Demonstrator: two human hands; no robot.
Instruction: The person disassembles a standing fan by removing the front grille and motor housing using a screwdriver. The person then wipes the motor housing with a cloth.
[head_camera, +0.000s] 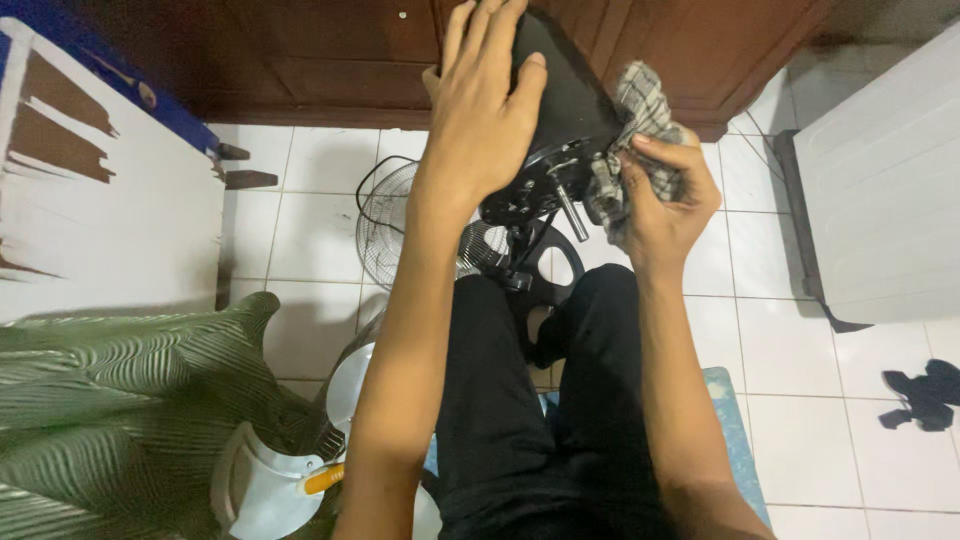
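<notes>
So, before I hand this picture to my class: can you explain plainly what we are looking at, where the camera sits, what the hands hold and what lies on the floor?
There is one picture, taken by a camera worn on a person's head and looking down. The two bare arms belong to that person, who seems to be seated, with legs in black trousers.

The left hand grips the black motor housing of a fan, which has been taken apart. The right hand holds a checked cloth pressed against the housing, near its metal shaft.

On the white tiled floor lie a round wire fan grille, white plastic parts at bottom left, and a small dark scrap at right. A green striped fabric fills the left corner, and a brown wooden cabinet stands behind.
</notes>
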